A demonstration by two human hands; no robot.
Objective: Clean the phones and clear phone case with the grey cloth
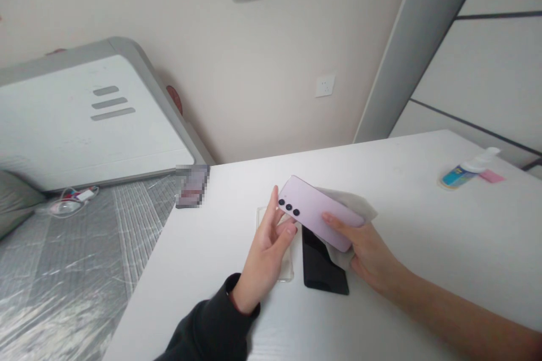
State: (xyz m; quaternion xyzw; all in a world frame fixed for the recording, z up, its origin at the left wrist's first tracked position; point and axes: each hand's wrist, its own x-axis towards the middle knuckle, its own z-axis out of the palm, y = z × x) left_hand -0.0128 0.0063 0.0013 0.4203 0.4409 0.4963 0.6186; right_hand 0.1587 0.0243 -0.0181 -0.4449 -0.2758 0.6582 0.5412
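Observation:
A lilac smartphone (319,211) is held above the table, its back with three camera lenses facing up. My right hand (375,254) grips its lower end, thumb on the back. A pale grey cloth (355,203) lies bunched under the phone in that hand. At the camera end, my left hand (266,248) steadies the phone's edge with its fingers, some partly hidden behind it. Below lies a black phone-like slab (324,271) with a glossy face, partly covered by the cloth and lilac phone. A clear phone case (287,271) rests under my left hand.
The white table (402,316) carries a spray bottle (466,170) lying at the far right, next to a pink item (492,176). A blurred-out object (192,186) sits at the left edge. Behind stand a wall with a socket (325,86) and a bed end panel (84,124).

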